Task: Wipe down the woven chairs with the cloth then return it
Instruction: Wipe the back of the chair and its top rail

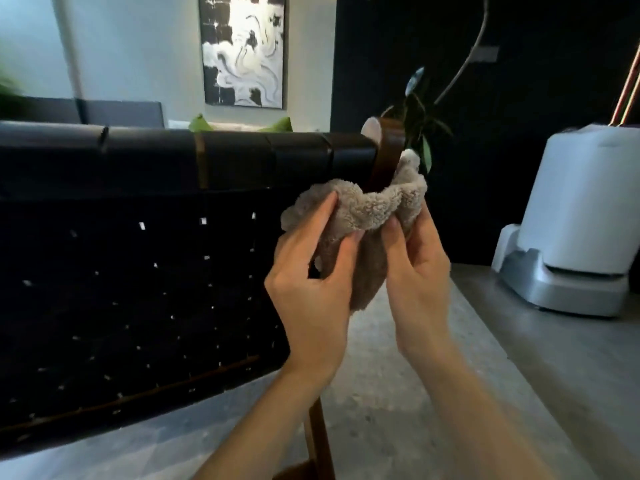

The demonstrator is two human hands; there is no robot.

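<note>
White bin-shaped unit (581, 202) at right sits in a grey base (561, 289) on the floor (485, 341). Thin copper-coloured rods (628, 88) rise behind its top; cannot tell if they stand inside it.

Beige fluffy cloth (374, 209) is bunched up and looped around the wooden post (382, 161) at the right edge of the dark woven chair (138, 271), just below the top rail, with a loose end hanging down between the hands.

Both forearms come up from the bottom of frame, hands raised side by side and close together. Left hand (311, 292) grips the cloth's left part, thumb up on the fabric, fingers curled into it. Right hand (415, 271) pinches the right part, thumb pressed on the front, fingers hidden behind the cloth.

Leafy plant (424, 126) behind the post, black-and-white painting (242, 50) on the far wall.
</note>
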